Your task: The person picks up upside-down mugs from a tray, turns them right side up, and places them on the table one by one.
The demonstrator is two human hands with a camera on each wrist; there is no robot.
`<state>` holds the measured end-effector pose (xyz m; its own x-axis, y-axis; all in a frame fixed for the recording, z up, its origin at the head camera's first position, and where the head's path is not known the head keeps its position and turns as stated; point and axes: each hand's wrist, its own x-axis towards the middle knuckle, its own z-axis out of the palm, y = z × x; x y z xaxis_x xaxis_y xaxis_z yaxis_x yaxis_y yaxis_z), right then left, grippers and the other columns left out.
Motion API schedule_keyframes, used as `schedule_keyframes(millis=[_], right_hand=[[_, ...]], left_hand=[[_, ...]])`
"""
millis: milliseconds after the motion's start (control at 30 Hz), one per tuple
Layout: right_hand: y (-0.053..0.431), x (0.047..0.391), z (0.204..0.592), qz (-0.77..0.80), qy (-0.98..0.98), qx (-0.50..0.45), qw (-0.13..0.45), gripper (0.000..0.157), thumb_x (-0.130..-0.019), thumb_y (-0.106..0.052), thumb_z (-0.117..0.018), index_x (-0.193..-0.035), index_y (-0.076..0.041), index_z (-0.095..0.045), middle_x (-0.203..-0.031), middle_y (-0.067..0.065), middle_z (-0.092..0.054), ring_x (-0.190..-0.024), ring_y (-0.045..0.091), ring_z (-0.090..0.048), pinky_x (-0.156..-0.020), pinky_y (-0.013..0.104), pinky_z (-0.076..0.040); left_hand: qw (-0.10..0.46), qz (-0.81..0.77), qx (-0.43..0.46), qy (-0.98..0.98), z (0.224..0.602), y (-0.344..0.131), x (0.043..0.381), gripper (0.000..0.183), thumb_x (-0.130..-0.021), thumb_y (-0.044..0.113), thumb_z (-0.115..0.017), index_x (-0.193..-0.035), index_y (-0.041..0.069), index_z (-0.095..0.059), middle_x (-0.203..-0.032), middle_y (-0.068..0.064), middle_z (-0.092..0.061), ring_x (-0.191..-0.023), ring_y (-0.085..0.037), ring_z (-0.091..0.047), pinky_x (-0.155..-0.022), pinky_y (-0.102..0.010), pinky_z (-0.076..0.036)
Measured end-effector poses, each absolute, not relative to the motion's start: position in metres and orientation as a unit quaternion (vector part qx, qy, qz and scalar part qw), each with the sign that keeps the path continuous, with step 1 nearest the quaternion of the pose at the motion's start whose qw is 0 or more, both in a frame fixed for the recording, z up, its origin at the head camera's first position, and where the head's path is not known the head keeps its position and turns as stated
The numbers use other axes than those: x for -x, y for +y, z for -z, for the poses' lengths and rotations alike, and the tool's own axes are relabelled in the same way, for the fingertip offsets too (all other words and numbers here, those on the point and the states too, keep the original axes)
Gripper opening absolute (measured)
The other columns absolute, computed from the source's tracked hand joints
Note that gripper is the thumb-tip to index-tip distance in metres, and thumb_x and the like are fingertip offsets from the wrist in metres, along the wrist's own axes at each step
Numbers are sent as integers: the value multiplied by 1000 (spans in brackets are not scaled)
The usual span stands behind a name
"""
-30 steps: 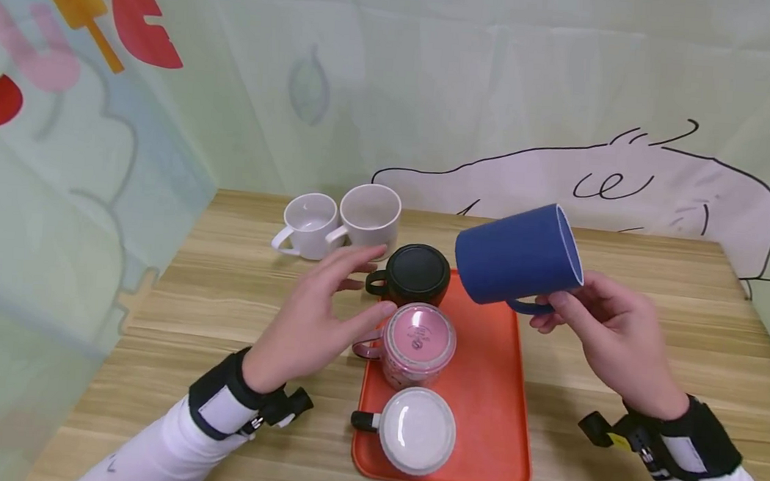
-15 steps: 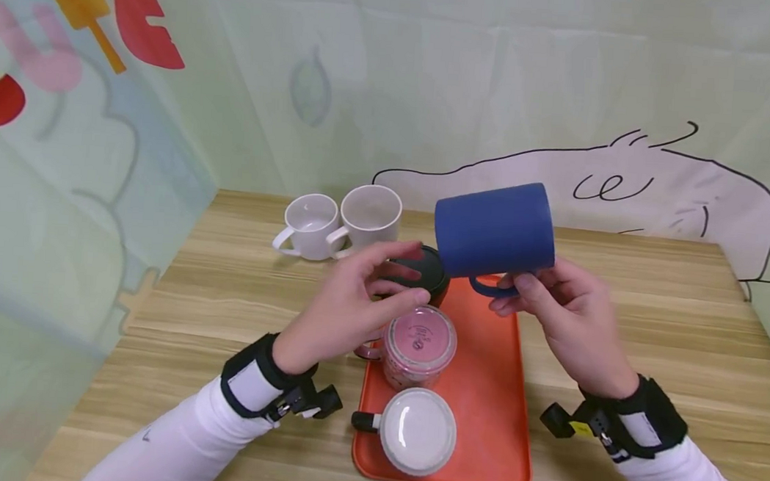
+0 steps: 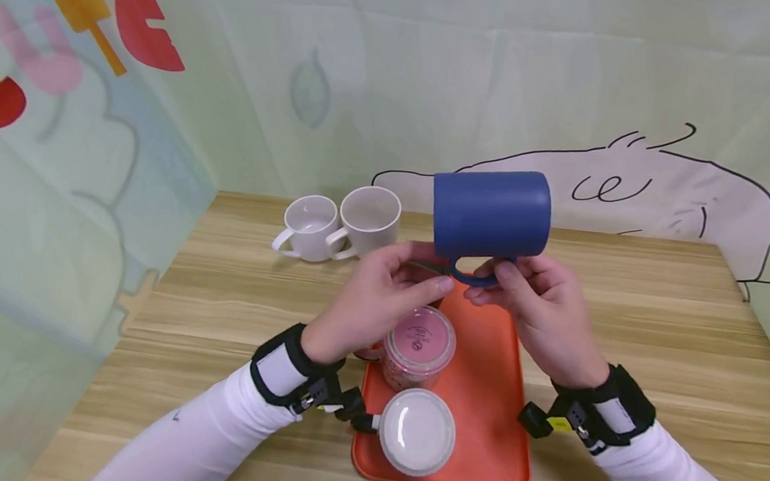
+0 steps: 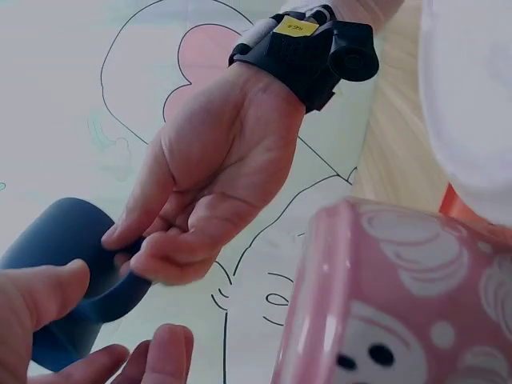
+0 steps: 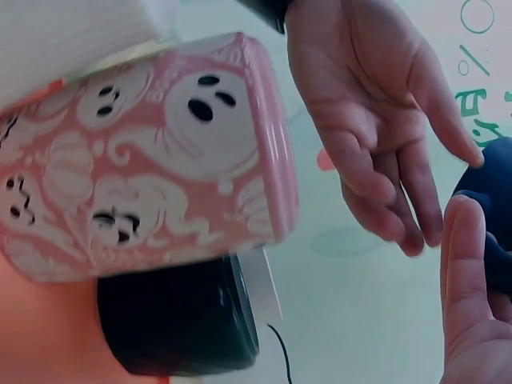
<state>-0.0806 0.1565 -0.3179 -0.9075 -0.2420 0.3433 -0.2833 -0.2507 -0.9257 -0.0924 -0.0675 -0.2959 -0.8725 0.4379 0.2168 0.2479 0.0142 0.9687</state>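
Note:
A blue mug (image 3: 491, 214) lies sideways in the air above the tray, its handle hanging down. My right hand (image 3: 545, 320) pinches that handle between thumb and fingers. Close to the handle's left side is my left hand (image 3: 381, 299), thumb and fingers spread apart; in the left wrist view its fingers reach towards the mug without curling round it. Below, an upside-down pink mug (image 3: 421, 342) with ghost prints and an upturned white mug (image 3: 417, 432) with a black handle stand on an orange tray (image 3: 493, 424). The black mug (image 5: 180, 320) is mostly hidden by my left hand in the head view.
Two white mugs, a smaller one (image 3: 310, 225) and a larger one (image 3: 370, 217), stand upright at the back left of the wooden table (image 3: 223, 297). A printed cloth (image 3: 447, 90) hangs behind and to the left.
The right hand has brought the blue mug leftward and turned it more level, its mouth no longer showing. My left hand has moved right, from beside the black mug to the blue mug's handle.

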Motion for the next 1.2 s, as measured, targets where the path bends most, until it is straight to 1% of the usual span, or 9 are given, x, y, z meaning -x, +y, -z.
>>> schedule_keyframes(millis=[133,267,467,600,700,833,967,1133,1200], right_hand=[[151,81,319,-777,-594,-211,3,25,-104,-6,-49,-125,7,-55,-104,22,-62,-86,31,-69,-85,51,-53],[146,83,319,-795,-569,-210,-2,23,-104,-5,-49,-123,6,-56,-105,20,-63,-88,29,-70,-87,50,-52],[140,87,321,-816,-539,-206,-10,19,-104,-4,-49,-118,6,-56,-105,19,-64,-91,30,-70,-89,49,-51],[139,89,322,-817,-537,-208,-22,22,-104,-5,-48,-123,5,-56,-106,19,-61,-94,31,-70,-90,47,-51],[139,91,321,-813,-543,-208,-32,24,-105,-6,-47,-125,5,-55,-106,20,-59,-98,34,-69,-90,47,-50],[138,95,321,-804,-556,-207,-41,24,-105,-8,-48,-123,6,-55,-109,22,-59,-101,36,-68,-91,47,-50],[139,97,320,-790,-576,-205,-43,25,-104,-9,-50,-123,8,-54,-113,24,-61,-102,36,-68,-91,46,-50],[140,97,319,-762,-612,-206,-47,34,-103,-11,-53,-132,8,-52,-123,24,-60,-106,35,-66,-93,45,-50],[141,97,318,-751,-626,-206,-50,37,-103,-12,-53,-136,6,-51,-127,24,-59,-109,35,-65,-94,44,-50]], left_hand=[[62,-672,-225,703,294,-62,94,31,-93,11,-69,-122,0,-64,-108,-12,-68,-90,-23,-69,-84,-36,-56],[49,-696,-217,683,294,-58,96,26,-94,6,-67,-119,-3,-65,-107,-15,-68,-89,-27,-70,-82,-38,-57],[27,-707,-215,674,294,-56,99,22,-95,7,-66,-113,-5,-66,-101,-17,-69,-82,-28,-70,-80,-40,-57],[18,-713,-215,668,296,-55,101,19,-95,5,-66,-110,-6,-67,-97,-17,-69,-79,-25,-70,-80,-41,-57],[13,-721,-216,658,297,-55,103,17,-95,3,-65,-108,-8,-66,-95,-17,-68,-79,-26,-69,-80,-42,-57],[4,-719,-216,660,298,-57,107,16,-95,3,-65,-106,-8,-66,-93,-17,-68,-79,-27,-69,-81,-42,-57],[-9,-697,-223,682,299,-61,111,16,-95,5,-65,-105,-7,-67,-92,-15,-69,-79,-25,-69,-80,-40,-56],[-21,-680,-228,696,300,-66,116,18,-95,6,-65,-105,-8,-67,-91,-15,-69,-77,-26,-69,-78,-38,-57],[-22,-679,-226,698,299,-67,117,18,-95,6,-65,-106,-8,-67,-91,-16,-69,-77,-28,-69,-78,-38,-57]])
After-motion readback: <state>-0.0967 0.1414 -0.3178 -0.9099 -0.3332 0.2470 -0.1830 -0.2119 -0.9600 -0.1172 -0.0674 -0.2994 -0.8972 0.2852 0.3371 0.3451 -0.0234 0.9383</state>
